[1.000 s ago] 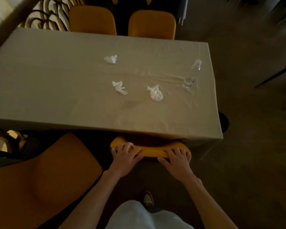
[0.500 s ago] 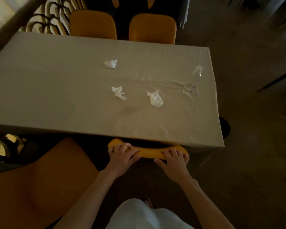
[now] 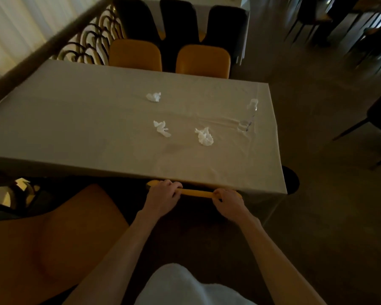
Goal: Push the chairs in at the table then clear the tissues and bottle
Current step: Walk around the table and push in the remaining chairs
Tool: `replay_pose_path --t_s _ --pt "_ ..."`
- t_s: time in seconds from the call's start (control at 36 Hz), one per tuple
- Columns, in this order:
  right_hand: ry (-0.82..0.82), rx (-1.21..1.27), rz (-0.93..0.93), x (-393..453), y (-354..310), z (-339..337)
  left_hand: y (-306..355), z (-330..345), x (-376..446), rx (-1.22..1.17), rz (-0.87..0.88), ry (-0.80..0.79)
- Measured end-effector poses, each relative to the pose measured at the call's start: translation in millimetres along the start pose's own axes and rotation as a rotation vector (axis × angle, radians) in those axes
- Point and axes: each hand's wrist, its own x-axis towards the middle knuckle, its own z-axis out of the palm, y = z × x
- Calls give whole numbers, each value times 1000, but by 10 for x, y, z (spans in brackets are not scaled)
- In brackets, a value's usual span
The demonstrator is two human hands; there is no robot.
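A long table (image 3: 75, 133) under a beige cloth fills the middle. Three crumpled white tissues lie on it: one far (image 3: 154, 97), one in the middle (image 3: 162, 128), one to the right (image 3: 204, 136). A clear plastic bottle (image 3: 249, 115) stands near the right edge. Only the top rim of an orange chair back (image 3: 196, 192) shows at the near table edge. My left hand (image 3: 163, 195) and my right hand (image 3: 229, 203) both grip that rim.
A second orange chair (image 3: 48, 243) stands pulled out at the near left. Two orange chairs (image 3: 135, 55) (image 3: 204, 61) sit tucked in at the far side, dark chairs behind them. A railing (image 3: 53, 40) runs along the left. Bare floor lies to the right.
The orange chair has slid further under the table with both hands on it; only its top rim now shows. My fingers have curled tighter on the rim.
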Motion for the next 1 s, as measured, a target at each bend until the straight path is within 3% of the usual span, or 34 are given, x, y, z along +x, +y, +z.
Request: replay_pose_path --t_s 0.25,0.47,1.0 --pt "280 -113 -160 -477 -208 -84 209 -115 -539 144 26 360" --pt "356 -228 -297 -889 -338 150 411 -15 -1208 196 -61 444" --pt "70 -342 -556 -1217 -965 1000 -57 256 -2657 187 -422 462"
